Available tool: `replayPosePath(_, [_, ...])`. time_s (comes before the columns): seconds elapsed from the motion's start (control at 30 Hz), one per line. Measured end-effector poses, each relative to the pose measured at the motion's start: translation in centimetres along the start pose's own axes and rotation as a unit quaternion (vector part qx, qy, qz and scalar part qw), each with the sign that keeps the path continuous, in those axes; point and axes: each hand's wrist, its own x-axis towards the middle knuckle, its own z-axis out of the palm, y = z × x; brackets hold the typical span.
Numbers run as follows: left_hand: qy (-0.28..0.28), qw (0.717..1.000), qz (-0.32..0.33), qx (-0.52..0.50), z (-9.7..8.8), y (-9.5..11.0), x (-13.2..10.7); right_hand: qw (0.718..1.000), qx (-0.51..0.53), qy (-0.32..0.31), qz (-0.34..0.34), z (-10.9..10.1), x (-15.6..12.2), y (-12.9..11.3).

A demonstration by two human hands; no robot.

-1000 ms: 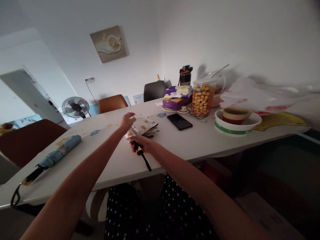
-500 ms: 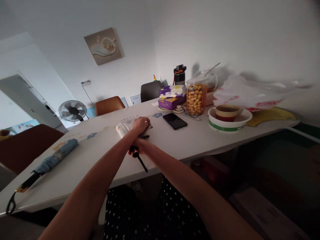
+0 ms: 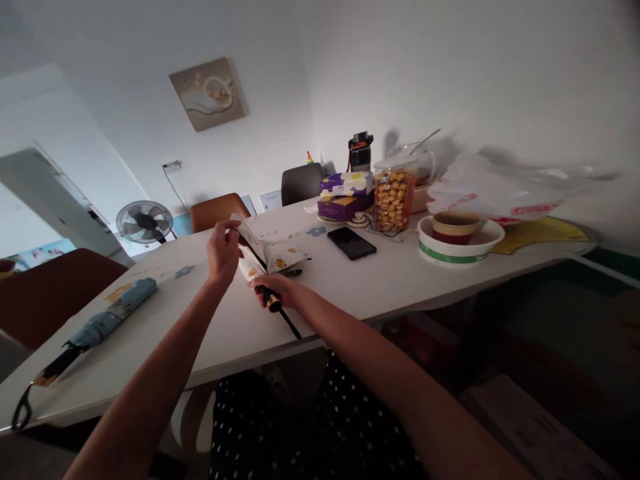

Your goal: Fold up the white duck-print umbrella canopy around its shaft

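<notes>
A white folding umbrella (image 3: pixel 287 257) with small yellow prints lies partly folded on the table, its canopy panels loose. Around its black and gold handle my right hand (image 3: pixel 280 287) is closed, and a black strap hangs from the handle's end toward the table edge. My left hand (image 3: pixel 223 250) is closed at the canopy's left side, pinching a raised fabric panel; the fingertips are partly hidden. A folded blue umbrella (image 3: pixel 113 313) with a black handle rests farther left on the table. To the right of the white umbrella is a black phone (image 3: pixel 351 243).
On the white table (image 3: pixel 345 290) stand a jar of yellow-brown snacks (image 3: pixel 395 200), purple tissue packs (image 3: pixel 345 197), a dark bottle (image 3: pixel 360 153) and a white-green bowl (image 3: pixel 460 250) holding a paper cup. A plastic bag (image 3: pixel 495 190) lies behind. Chairs (image 3: pixel 220 211) line the far side.
My left hand has moved left from on top of the white umbrella, lifting a canopy panel up and away. My right hand stays on the handle.
</notes>
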Motion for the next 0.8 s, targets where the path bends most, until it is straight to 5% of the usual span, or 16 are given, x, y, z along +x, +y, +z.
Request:
replayPosePath(0.13, [-0.014, 1.0, -0.006, 0.027, -3.2, -2.1, -1.5, 0.997, 0.067, -0.033, 0.037, 0.0, 0.3, -0.2])
replayPosePath(0.33, [-0.145, 0.976, 0.094, 0.133, -6.2, -4.7, -1.8, 0.997, 0.058, -0.011, 0.055, 0.1, 0.8, -0.2])
replayPosePath(0.5, [-0.046, 0.997, -0.002, 0.063, -7.1, -4.8, -1.6, 0.998, 0.045, 0.023, 0.038, 0.4, 0.1, -0.5])
replayPosePath(0.6, [-0.086, 0.993, -0.076, 0.034, -8.0, -5.3, -2.6, 0.998, 0.041, 0.024, 0.051, 0.3, -0.3, -0.7])
replayPosePath(0.8, [-0.081, 0.986, -0.066, 0.133, -10.1, -6.9, -4.6, 0.999, 0.021, 0.022, 0.028, 0.2, 0.1, -0.5])
